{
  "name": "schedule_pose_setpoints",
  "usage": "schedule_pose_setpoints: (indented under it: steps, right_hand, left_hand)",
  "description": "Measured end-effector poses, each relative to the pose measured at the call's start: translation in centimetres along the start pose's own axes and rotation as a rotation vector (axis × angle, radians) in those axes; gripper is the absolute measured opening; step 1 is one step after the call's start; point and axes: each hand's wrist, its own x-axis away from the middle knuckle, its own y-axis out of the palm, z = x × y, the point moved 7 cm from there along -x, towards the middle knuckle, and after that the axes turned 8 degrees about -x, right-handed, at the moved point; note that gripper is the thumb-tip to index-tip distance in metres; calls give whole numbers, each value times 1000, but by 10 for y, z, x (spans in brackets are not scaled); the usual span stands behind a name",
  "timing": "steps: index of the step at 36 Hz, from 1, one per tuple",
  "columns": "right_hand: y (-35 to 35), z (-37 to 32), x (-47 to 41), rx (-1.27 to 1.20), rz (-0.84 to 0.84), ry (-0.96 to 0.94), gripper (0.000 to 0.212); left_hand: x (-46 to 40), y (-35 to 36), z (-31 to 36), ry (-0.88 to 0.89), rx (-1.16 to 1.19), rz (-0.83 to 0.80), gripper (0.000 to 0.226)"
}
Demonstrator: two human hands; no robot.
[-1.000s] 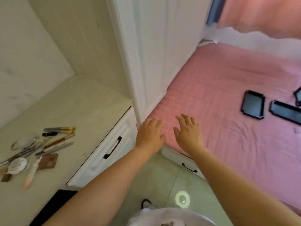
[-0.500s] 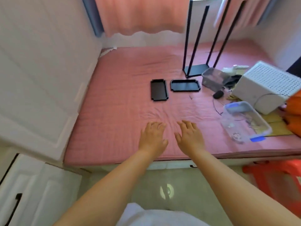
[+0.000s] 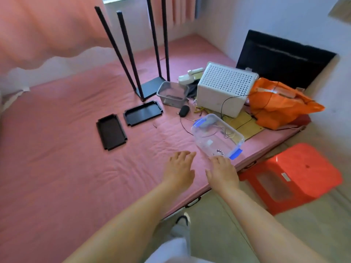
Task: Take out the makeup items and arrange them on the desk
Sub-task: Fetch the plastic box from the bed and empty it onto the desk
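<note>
Quilted pink fabric mattress (image 3: 62,164) spreads under and left of both hands. White perforated plastic crate (image 3: 224,88) sits well beyond the right hand. Clear rectangular plastic box with blue clips (image 3: 216,136) lies just ahead of the right hand (image 3: 223,172), fingertips near its rim; contents unclear. Left hand (image 3: 179,168) hovers beside it. Both hands empty, palms down, fingers loosely spread.

No text can be read; the label on the red stool (image 3: 290,177) is blurred.
</note>
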Motion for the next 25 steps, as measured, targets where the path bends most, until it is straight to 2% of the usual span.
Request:
schedule_pose_setpoints:
  steps: [5,13,21,25]
  right_hand:
    - [-11,33,-53,-77,-24,124,39]
    - [-26,86,-121,-158,-82,223,51]
    - [-13,124,-198,-107,-304,182,49]
    - [-6,135,-229,-31,-421,121,40]
  left_hand:
    - [-72,12,15,93,-21,-104,56]
    - [-163,38,35,157,-103,-258,53]
    - [-243,67,32,45,-43,-361,49]
    - [-276,69,31,-32,23,-359,47]
